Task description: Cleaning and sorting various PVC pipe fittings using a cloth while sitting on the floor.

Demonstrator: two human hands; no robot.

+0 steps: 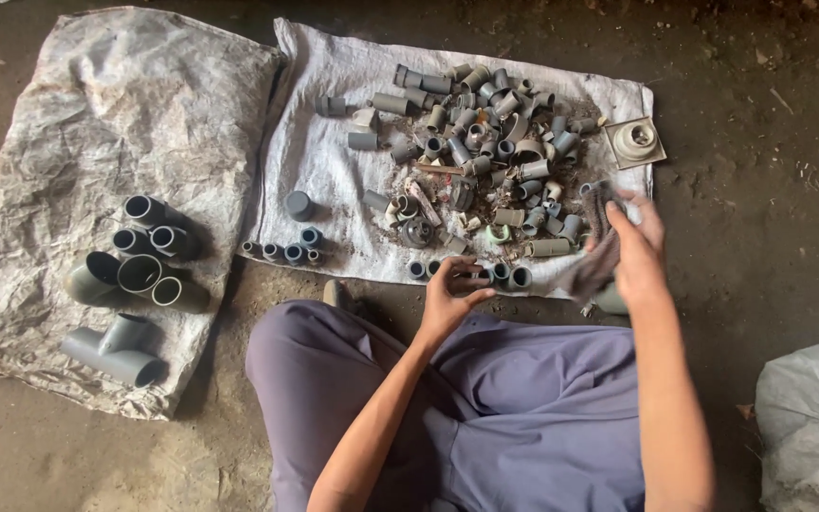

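Rag [595, 258] in closed right hand [635, 248]

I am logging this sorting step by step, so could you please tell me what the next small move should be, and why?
Probably the left hand closes its fingers on a small grey fitting at the near edge of the white sack: it hovers open there, while the right hand already holds a dark rag.

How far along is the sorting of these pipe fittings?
Done: larger grey fittings grouped on the left sack, a short row of small ones by the white sack's near edge. In hand: right hand holds a dark rag; left hand reaches the edge. Left: the mixed pile.
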